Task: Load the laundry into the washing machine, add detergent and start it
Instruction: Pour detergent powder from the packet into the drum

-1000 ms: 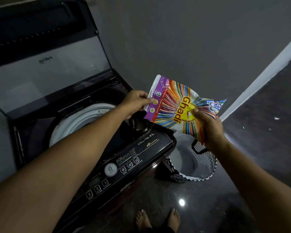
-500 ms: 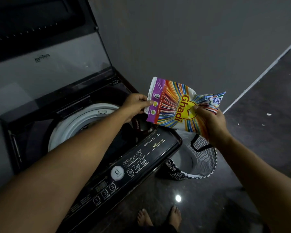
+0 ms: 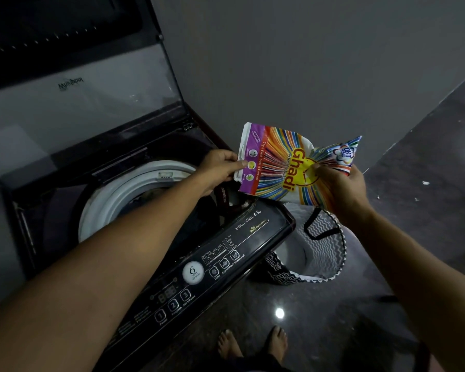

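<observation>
A colourful detergent packet (image 3: 279, 167) marked "Ghadi" is held sideways over the right rear corner of the top-loading washing machine (image 3: 226, 245). My left hand (image 3: 220, 167) pinches the packet's purple end. My right hand (image 3: 338, 183) grips its other, bunched end. The machine's lid (image 3: 78, 84) stands raised. Dark laundry (image 3: 145, 197) shows inside the white-rimmed drum (image 3: 113, 200). The control panel with a round dial (image 3: 193, 272) and numbered buttons (image 3: 172, 304) faces me.
A zigzag-patterned laundry basket (image 3: 322, 253) stands on the dark glossy floor to the right of the machine, its pale inside showing. A grey wall (image 3: 306, 63) runs behind. My bare feet (image 3: 253, 345) are at the machine's front.
The packet and both hands have stayed almost still over the machine's corner. The camera view has shifted slightly, showing more of the control panel.
</observation>
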Motion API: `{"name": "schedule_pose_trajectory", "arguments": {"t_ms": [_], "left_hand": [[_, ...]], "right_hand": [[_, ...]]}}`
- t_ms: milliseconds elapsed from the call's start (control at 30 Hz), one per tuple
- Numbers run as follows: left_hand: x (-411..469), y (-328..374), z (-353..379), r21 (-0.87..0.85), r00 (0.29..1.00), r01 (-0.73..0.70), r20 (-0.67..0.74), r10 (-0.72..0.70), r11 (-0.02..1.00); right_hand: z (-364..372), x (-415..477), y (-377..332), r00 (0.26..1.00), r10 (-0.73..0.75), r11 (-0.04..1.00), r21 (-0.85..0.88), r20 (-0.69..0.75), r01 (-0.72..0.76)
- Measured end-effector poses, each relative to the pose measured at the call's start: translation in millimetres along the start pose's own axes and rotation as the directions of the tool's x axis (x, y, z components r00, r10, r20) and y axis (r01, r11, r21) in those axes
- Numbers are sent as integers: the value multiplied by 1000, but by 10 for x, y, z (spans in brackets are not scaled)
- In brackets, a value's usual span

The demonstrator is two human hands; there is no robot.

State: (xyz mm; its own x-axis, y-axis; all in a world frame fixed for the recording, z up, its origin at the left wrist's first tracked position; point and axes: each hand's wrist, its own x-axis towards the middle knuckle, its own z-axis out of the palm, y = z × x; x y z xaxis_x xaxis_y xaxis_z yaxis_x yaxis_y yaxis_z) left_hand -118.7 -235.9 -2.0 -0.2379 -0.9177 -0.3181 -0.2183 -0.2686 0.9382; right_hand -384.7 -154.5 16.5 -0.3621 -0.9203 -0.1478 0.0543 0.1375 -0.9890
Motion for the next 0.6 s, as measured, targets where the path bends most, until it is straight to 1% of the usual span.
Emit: {"name": "schedule_pose_trajectory", "arguments": {"t_ms": [233, 467, 600], "left_hand": [[23, 22, 12, -4, 1000, -22, -11, 22, 1000], [52, -22, -5, -12, 1000, -9, 0, 9, 1000], [48, -10, 8, -21, 999, -32, -6, 32, 999]], "right_hand": [[-3, -16, -41, 999, 12, 1000, -12, -32, -13], [10, -35, -107, 999, 8, 1000, -11, -32, -9], [5, -55, -154, 999, 26, 999, -28, -30, -27]]}}
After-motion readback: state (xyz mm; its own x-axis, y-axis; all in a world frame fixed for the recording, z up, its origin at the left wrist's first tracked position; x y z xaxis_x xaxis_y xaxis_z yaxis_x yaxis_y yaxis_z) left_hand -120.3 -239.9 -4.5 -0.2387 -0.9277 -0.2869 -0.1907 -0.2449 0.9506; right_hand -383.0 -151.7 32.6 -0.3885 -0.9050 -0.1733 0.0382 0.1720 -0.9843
